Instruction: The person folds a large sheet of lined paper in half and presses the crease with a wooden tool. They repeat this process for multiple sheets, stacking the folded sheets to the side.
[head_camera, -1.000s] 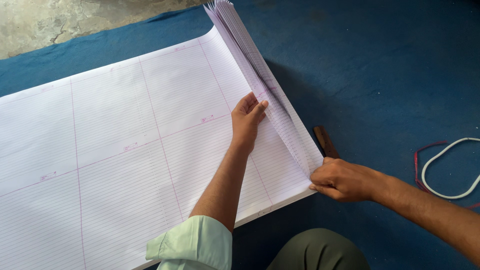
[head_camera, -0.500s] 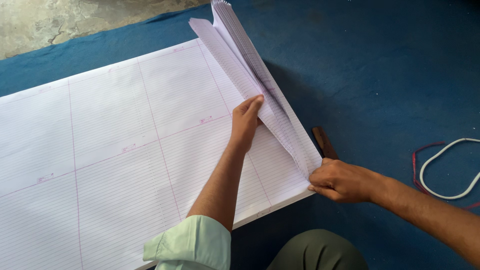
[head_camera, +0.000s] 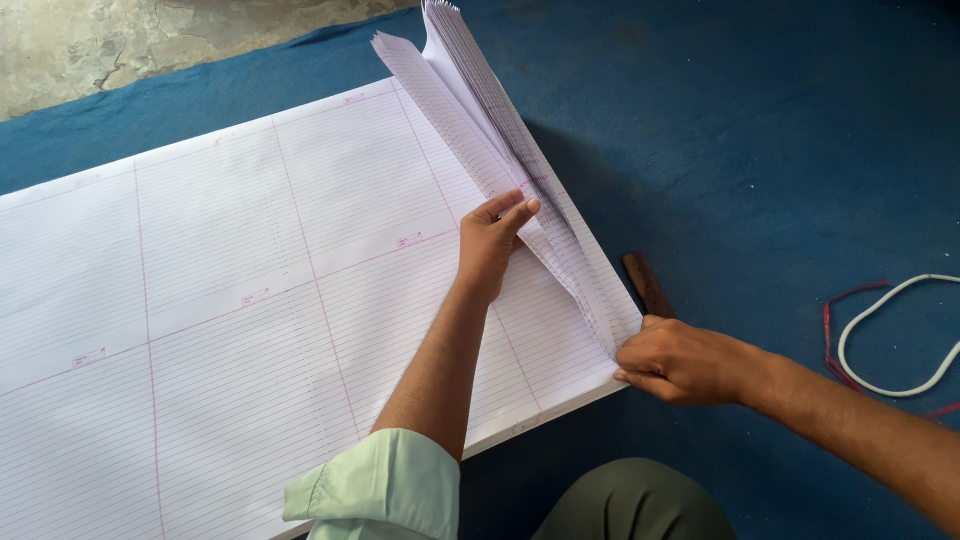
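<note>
The stack of large ruled sheets lies flat on a blue mat, and its right-hand edge is lifted into a fan of sheets standing nearly upright. Compared with half a second ago, one sheet has peeled further from the fan and now leans left, apart from the rest. The left hand has slid a little under the fan, fingers pressed together and laid flat on the top sheet. The right hand stays at the stack's near right corner, pinching the sheet edges there. Just beyond it lies a brown wooden strip; a white and red cord lies well apart.
</note>
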